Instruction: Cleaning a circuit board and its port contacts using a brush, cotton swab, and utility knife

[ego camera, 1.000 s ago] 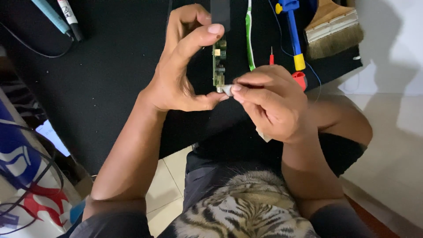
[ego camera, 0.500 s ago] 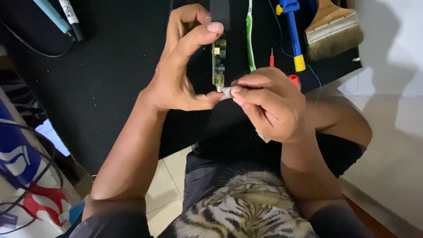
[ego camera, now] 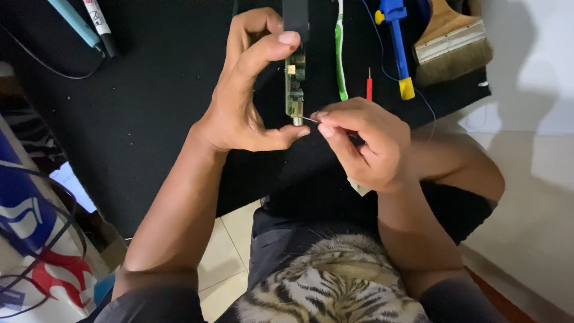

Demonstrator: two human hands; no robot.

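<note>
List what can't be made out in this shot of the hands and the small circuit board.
Head view only:
- The circuit board: seen edge-on, its faces and parts too small to tell; its top is cut off by the frame.
- The thin metal tool in the right hand: only the tip shows, the fingers hide the rest.
- The paintbrush and blue-handled tool: upper ends cut off by the top edge.
- The left hand palm: turned away.

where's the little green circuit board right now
In the head view, upper centre: the green circuit board stands edge-on, pinched between the left hand's thumb and forefinger, just left of the green toothbrush.
</note>
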